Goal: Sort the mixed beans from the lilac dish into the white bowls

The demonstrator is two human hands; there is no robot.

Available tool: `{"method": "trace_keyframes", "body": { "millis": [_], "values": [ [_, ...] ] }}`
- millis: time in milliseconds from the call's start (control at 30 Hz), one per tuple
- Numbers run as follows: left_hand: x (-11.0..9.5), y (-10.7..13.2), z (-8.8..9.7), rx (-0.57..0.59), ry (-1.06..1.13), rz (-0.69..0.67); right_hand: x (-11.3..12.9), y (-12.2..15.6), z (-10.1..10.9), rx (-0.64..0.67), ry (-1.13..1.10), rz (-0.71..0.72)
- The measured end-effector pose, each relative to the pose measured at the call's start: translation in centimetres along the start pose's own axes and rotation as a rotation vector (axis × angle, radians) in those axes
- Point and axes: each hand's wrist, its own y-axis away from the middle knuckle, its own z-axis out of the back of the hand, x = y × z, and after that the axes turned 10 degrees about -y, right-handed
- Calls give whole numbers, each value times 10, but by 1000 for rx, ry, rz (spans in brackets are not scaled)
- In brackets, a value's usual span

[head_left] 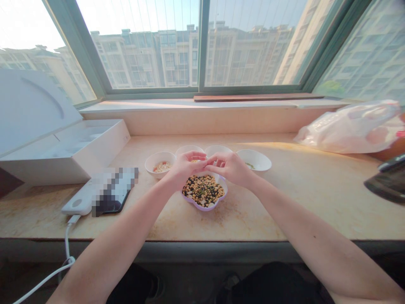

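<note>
Beans are probably best pinched singly, with the wrists kept low. The left hand (184,167) is held knuckles-up over the flower-shaped bowl (203,208) of mixed beans (203,191), set mid-worktop (284,198) before four white bowls (153,158). Its fingers (200,161) are drawn narrow, tip to tip with those of the right hand (233,167); whether a bean is held cannot be told.

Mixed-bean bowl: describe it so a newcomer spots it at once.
On the stone counter below the window stands a row of four white bowls. Before them, under the left hand and right hand, sits the bean bowl: lobed, lilac-rimmed and full, unlike those round, near-empty ones.
</note>
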Motion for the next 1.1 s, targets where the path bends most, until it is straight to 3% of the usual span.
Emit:
{"method": "trace_keyframes", "body": {
  "millis": [233, 367, 533, 733, 900, 1033, 1100],
  "values": [
    [-3, -7, 13, -241, -289, -103, -1, 1, 2, -23, 140, 18],
    [-3, -19, 25, -380, -533, -232, 0, 2, 1, 28, 189, 8],
    [1, -27, 32, -384, -750, -337, 4, 3, -3, 197, 166, 13],
    [3, -28, 34, -272, -1055, -420, 14, 9, -19, 469, 193, 112],
    [1, -27, 35, -200, -1274, -399, 21, 9, -23, 536, 234, 170],
    [0, -26, 32, -212, -1302, -386, 23, 9, -22, 579, 224, 184],
    [0, -25, 31, -226, -1293, -391, 22, 9, -23, 511, 196, 168]
  ]
}}
